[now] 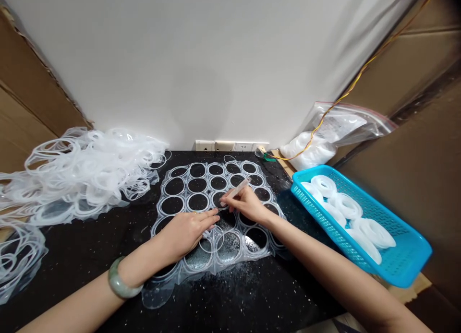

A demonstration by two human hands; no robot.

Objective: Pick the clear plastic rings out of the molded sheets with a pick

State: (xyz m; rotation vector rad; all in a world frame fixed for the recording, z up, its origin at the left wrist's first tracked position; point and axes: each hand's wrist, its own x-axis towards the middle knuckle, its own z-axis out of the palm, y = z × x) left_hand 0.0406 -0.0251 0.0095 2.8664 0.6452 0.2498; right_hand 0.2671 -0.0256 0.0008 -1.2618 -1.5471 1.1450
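Note:
A translucent white sheet (216,265) with rows of round holes and ring outlines lies flat on the black speckled tabletop. My left hand (185,230) rests on its middle, fingers stretched out and flat, with a green bangle at the wrist. Pinched in my right hand (247,204) is a clear pen-like tool (239,187), tilted, its lower end over one of the ring holes just beyond my left fingertips. Thin loose rings (217,237) lie on the sheet beside my left fingers. The tool's tip is too small to make out.
Tangled translucent sheet scraps (97,170) are heaped on the left. To the right stands a blue plastic basket (406,263) with several bundles of white rings (345,206). Behind it sits a clear zip bag (320,136). Wall sockets (230,146) and a yellow wire (355,83) are at the back.

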